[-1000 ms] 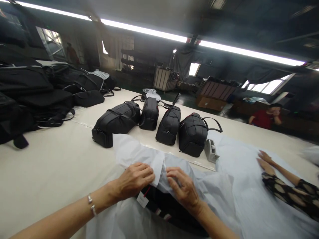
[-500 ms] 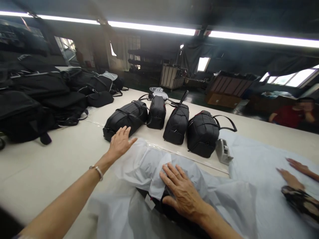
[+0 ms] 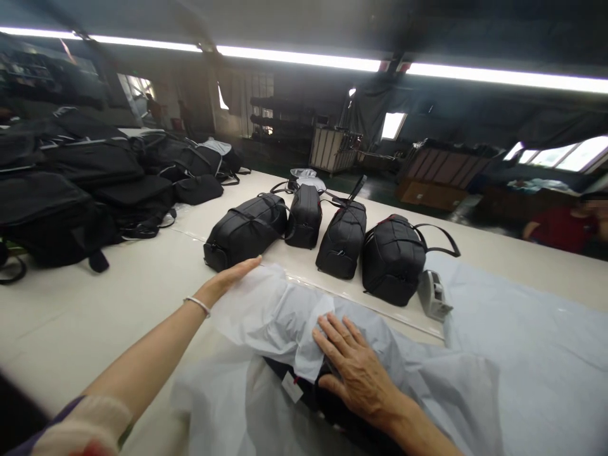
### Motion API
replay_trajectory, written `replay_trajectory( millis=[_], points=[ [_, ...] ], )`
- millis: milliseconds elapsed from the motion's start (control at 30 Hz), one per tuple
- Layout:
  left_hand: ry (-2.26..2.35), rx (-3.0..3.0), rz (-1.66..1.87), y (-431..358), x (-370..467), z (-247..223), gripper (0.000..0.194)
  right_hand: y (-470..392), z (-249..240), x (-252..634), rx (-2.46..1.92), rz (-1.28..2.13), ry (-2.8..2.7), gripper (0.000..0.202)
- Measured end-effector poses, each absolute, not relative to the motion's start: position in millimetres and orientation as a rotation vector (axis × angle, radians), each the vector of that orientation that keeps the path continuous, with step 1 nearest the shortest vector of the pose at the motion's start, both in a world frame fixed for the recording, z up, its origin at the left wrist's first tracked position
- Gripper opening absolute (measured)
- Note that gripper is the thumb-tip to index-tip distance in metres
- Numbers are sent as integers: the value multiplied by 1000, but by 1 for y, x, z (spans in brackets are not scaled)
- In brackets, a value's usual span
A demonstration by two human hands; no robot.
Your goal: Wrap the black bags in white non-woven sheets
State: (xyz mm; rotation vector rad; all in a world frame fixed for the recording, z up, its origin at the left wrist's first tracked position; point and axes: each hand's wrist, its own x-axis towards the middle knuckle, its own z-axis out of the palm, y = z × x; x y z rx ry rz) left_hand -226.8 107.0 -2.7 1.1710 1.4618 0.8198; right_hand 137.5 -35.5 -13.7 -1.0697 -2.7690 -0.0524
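Right hand (image 3: 357, 373) flat on sheeting (image 3: 285, 323), left hand (image 3: 232, 275) outstretched edge-on, black item (image 3: 337, 408) mostly hidden

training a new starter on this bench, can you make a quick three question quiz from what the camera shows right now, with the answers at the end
1. Multiple choice: where do the fingertips of the right hand rest?
a) on the heap of black bags
b) on the pale wrapping sheet
c) on the bare tabletop

2. True or false: a grey device stands beside the rightmost standing black bag.

3. Fill in the blank: the bracelet is worn on the person's own ____ wrist.

Key: 1 b; 2 true; 3 left.
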Motion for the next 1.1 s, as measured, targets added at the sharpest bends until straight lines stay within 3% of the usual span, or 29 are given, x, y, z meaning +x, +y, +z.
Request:
replay_trajectory(
  millis=[233,367,467,567,667,800,867,967,1033,1100],
  points=[
    [1664,1249,929,91,-226,-20,77,-36,-15,138,-1034,-73,-2768,83],
    [1941,1299,824,35,-262,-34,45,-37,-18,138,-1029,-25,-2718,80],
    [2122,1415,755,25,-269,-5,29,-37,-16,139,-1027,39,-2710,78],
    [1984,1950,918,50,-226,40,42,-35,-11,140,-1026,67,-2735,76],
    [1315,2489,834,63,-139,54,53,-38,-5,136,-1051,63,-2745,73],
    [1045,2603,615,48,-51,3,58,-55,14,126,-1083,60,-2680,77],
    [1049,2675,608,43,-41,-24,60,-68,28,137,-1059,149,-2573,58],
    [980,2809,529,44,-48,-35,56,-88,41,196,-1315,257,-1975,33],
    [894,2888,489,45,-52,-30,57,-102,34,256,-1637,243,-1326,42],
    [841,2932,500,44,-52,-24,60,-115,14,312,-1799,420,-850,63]
  ],
)
